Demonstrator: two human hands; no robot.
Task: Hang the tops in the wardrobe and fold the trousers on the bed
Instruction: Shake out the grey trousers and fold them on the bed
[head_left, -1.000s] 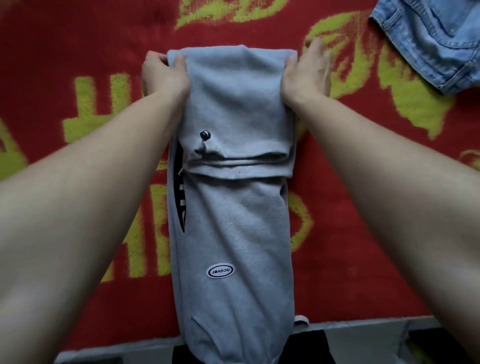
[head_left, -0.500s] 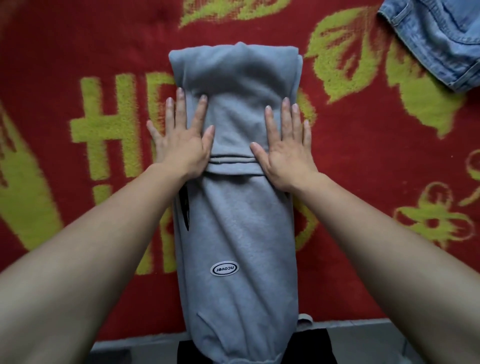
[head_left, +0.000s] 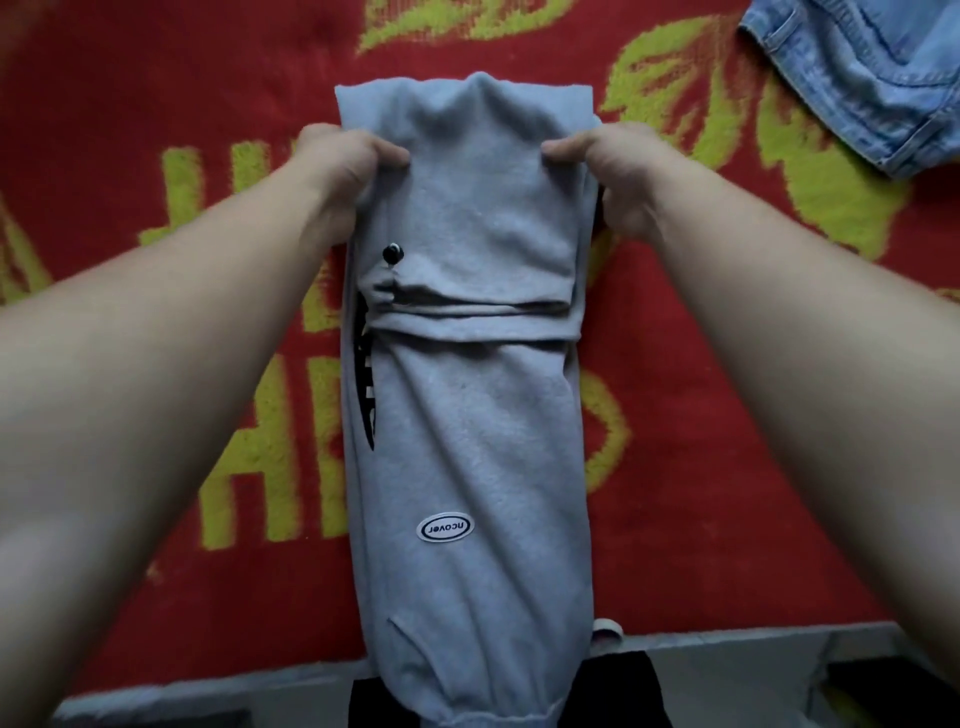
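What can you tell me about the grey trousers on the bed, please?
The grey trousers look like soft fleece joggers, laid lengthwise on the red blanket. The far end is folded back over the middle. A white oval label sits on the near half, a black cord toggle near the fold, black print along the left edge. The ribbed cuff hangs past the bed's near edge. The left hand and right hand pinch the folded part's sides.

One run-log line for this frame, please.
step: folding grey trousers | left hand: grips folded section's left edge | right hand: grips its right edge | surface: red blanket | jeans: top right, apart
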